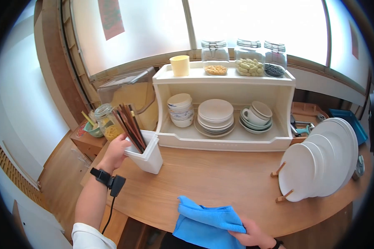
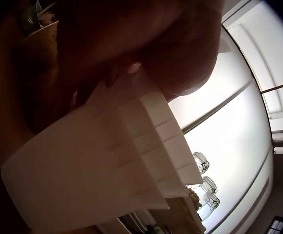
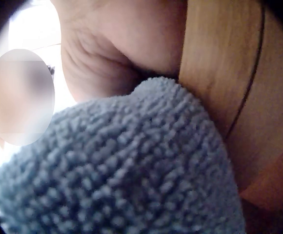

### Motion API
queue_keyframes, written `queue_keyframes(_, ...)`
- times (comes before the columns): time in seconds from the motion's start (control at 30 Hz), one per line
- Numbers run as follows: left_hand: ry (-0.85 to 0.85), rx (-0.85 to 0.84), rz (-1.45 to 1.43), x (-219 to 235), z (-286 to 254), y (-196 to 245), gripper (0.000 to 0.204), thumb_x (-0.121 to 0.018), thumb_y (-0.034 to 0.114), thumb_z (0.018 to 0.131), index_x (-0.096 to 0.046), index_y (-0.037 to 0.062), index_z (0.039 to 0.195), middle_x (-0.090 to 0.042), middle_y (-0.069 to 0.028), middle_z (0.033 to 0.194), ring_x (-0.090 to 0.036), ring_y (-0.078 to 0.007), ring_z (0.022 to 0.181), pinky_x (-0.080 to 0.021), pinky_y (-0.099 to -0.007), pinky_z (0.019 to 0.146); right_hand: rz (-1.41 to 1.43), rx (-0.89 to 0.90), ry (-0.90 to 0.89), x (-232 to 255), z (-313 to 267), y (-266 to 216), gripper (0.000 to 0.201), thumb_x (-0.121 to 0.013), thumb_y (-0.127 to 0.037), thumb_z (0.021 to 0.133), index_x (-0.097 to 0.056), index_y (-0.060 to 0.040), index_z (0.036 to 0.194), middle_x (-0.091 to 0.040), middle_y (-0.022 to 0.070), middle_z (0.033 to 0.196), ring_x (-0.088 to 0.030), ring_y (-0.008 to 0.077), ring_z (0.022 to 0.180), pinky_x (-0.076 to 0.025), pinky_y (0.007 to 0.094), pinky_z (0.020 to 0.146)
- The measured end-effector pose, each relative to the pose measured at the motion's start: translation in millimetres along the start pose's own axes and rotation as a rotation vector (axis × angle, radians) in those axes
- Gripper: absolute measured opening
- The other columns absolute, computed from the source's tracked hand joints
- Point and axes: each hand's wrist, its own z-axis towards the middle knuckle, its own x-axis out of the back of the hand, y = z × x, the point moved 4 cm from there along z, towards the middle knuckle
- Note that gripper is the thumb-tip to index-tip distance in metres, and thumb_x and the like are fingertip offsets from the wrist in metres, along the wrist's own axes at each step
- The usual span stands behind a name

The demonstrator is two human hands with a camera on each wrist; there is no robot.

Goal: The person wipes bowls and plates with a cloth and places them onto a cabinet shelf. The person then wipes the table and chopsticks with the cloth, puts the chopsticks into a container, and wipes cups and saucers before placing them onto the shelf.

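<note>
A white rectangular holder (image 1: 148, 159) with several dark and brown chopsticks (image 1: 131, 126) standing in it is tilted at the left of the wooden table. My left hand (image 1: 115, 152) grips its rim on the left side; in the left wrist view the ribbed white holder (image 2: 97, 156) hangs below the left hand (image 2: 146, 44). My right hand (image 1: 253, 234) pinches a folded blue cloth (image 1: 207, 222) at the table's front edge. The cloth (image 3: 127, 165) covers much of the right wrist view, its fingertips side hidden, with the right hand (image 3: 122, 44) above it.
Behind stands a white shelf (image 1: 224, 144) with stacked bowls (image 1: 181, 112), plates (image 1: 215, 111) and a cup (image 1: 253, 116); glass jars (image 1: 249, 60) and a yellow cup (image 1: 180, 66) are on top. White plates (image 1: 297, 172) stand in a wooden rack at right. A pasta jar (image 1: 108, 124) is beyond the holder.
</note>
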Motion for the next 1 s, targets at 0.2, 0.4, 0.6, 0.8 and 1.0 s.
queue_keyframes(0.2, 0.478, -0.427, -0.040, 27.4, -43.4, -3.1, 0.039, -0.053, 0.022, 0.099, -0.048, 0.0034, 0.132, -0.059, -0.0064, 0.119, -0.057, -0.0160, 0.108, -0.046, -0.0317, 0.088, 0.122, 0.095, 0.207, 36.0, -11.0, -39.1, 0.028, -0.068, -0.005, 0.088, -0.063, -0.0033, 0.116, -0.067, 0.0055, 0.108, -0.059, 0.0120, 0.099, -0.048, 0.0290, 0.086)
queue_keyframes(0.4, 0.260, -1.059, 0.251, -74.7, -149.6, 41.2, 0.037, -0.051, 0.016, 0.097, -0.048, -0.0002, 0.130, -0.057, -0.0120, 0.122, -0.055, -0.0201, 0.111, -0.043, -0.0357, 0.097, -0.470, 0.451, 0.676, 61.6, -44.1, -83.4, 0.049, -0.065, -0.009, 0.080, -0.054, 0.0032, 0.127, -0.065, 0.0162, 0.115, -0.065, 0.0248, 0.100, -0.050, 0.0348, 0.088)
queue_keyframes(0.6, -0.438, -0.997, 0.458, -200.9, -129.3, 31.8, 0.045, -0.059, 0.007, 0.092, -0.044, -0.0002, 0.133, -0.057, -0.0154, 0.121, -0.058, -0.0223, 0.107, -0.049, -0.0347, 0.092, -1.161, 0.241, 0.135, 22.7, -6.5, -86.7, 0.045, -0.070, -0.016, 0.082, -0.058, -0.0094, 0.125, -0.059, 0.0215, 0.114, -0.061, 0.0387, 0.099, -0.051, 0.0411, 0.082)
queue_keyframes(0.8, -0.472, -0.449, 0.128, -301.9, -44.8, -31.5, 0.049, -0.063, 0.014, 0.094, -0.042, -0.0032, 0.135, -0.053, -0.0142, 0.129, -0.055, -0.0204, 0.116, -0.047, -0.0328, 0.096, -1.184, 0.009, -0.160, 19.5, -15.9, -104.0, 0.055, -0.068, -0.042, 0.084, -0.059, -0.0098, 0.128, -0.057, 0.0222, 0.124, -0.054, 0.0353, 0.118, -0.042, 0.0475, 0.097)
queue_keyframes(1.0, -0.354, -0.115, 0.106, -360.3, 27.5, -37.0, 0.066, -0.064, 0.030, 0.093, -0.037, -0.0063, 0.141, -0.051, -0.0187, 0.132, -0.053, -0.0230, 0.119, -0.047, -0.0334, 0.096, -1.084, 0.412, 0.300, 60.0, 69.9, -158.8, 0.047, -0.068, -0.019, 0.086, -0.054, 0.0004, 0.127, -0.057, 0.0259, 0.120, -0.054, 0.0432, 0.113, -0.047, 0.0473, 0.093)
